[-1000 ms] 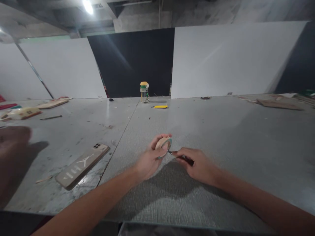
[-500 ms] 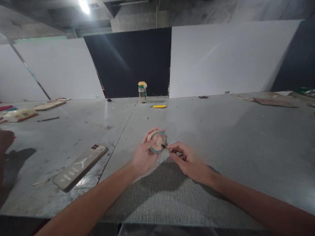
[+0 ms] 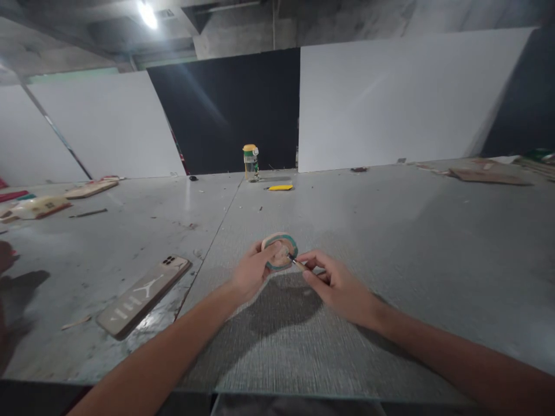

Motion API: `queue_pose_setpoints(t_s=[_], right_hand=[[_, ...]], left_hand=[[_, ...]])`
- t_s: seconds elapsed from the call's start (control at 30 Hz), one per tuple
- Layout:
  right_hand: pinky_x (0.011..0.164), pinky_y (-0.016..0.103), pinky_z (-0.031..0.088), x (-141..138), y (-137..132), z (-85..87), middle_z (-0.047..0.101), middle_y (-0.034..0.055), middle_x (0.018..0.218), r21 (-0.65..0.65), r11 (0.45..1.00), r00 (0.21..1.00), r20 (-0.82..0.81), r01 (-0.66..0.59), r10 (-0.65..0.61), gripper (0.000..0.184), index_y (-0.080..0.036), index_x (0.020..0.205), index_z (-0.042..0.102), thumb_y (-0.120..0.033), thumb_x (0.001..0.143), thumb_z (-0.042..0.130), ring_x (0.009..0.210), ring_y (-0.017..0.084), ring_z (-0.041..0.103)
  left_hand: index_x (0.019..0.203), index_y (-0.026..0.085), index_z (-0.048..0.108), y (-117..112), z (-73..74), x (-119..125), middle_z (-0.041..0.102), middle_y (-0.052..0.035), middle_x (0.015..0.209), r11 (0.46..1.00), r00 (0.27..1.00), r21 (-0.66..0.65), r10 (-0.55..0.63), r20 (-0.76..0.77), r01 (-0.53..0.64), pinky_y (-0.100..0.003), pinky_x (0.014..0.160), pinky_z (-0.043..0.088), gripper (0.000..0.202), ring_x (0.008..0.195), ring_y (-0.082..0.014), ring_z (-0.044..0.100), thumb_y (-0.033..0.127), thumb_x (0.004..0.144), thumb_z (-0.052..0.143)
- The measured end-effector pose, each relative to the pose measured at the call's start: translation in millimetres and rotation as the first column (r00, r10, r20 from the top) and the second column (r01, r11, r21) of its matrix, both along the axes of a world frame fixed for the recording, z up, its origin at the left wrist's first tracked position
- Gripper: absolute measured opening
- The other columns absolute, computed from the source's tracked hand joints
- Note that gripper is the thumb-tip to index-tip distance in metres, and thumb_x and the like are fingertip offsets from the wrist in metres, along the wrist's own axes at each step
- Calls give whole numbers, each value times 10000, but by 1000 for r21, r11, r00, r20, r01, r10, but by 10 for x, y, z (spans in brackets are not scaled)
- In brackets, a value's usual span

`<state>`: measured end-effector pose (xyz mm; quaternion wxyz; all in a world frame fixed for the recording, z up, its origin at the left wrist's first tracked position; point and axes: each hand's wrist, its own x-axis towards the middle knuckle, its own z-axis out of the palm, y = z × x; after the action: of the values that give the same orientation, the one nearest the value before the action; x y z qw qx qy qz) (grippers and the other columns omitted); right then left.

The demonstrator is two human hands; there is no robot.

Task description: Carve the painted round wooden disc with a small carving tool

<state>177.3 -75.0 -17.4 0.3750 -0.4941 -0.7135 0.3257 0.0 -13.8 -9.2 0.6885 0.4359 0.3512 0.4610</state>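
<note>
My left hand (image 3: pixel 252 270) is closed around a small round disc (image 3: pixel 282 256), its thumb pressed on the face. The disc is pale pinkish-tan with a teal band near its rim, and it is held tilted above the table. Between the thumb and fingers of my right hand (image 3: pixel 337 284) is a thin paintbrush (image 3: pixel 299 264) with a dark tip. That tip touches or nearly touches the lower right part of the disc's face. Fingers behind the disc are hidden.
A phone in a grey case (image 3: pixel 145 296) lies on the grey table (image 3: pixel 390 231) to the left. Farther back are a yellow utility knife (image 3: pixel 280 188) and a yellow-lidded bottle (image 3: pixel 250 163). Another person's hand (image 3: pixel 6 257) shows at the left edge. Boards (image 3: pixel 489 175) lie far right.
The disc has been tilted and shifted slightly right in my left hand, its fingertips no longer showing beyond the rim. The brush stays at its face. The other person's hand has moved left.
</note>
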Motion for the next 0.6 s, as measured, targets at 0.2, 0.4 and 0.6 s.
queue_pose_setpoints(t_s=[0.2,0.4,0.6], right_hand=[[527,229,391,13,7,4,606,30,869,44,999,1000,31,-5,3,187,-204,1084,555,-262,938,455,639,129,531],[582,247,438,26,16,29,641,40,892,35,999,993,112,-28,24,213,-208,1105,566,-244,936,441,678,144,581],[603,259,447,41,2,32,680,46,895,96,995,976,217,-5,-16,201,-207,1068,601,-224,912,475,695,156,618]], left_hand=[[892,189,529,-9,69,-52,648,-28,939,989,989,-4,-145,-27,145,-240,655,440,285,735,-123,597,220,687,726],[980,201,527,-40,97,-53,638,-82,1136,978,981,95,-177,-83,185,-295,783,446,251,914,-174,604,265,777,660],[1035,190,587,-17,74,-43,626,-89,1151,974,983,169,-133,-130,154,-304,832,432,257,953,-181,587,248,789,633]])
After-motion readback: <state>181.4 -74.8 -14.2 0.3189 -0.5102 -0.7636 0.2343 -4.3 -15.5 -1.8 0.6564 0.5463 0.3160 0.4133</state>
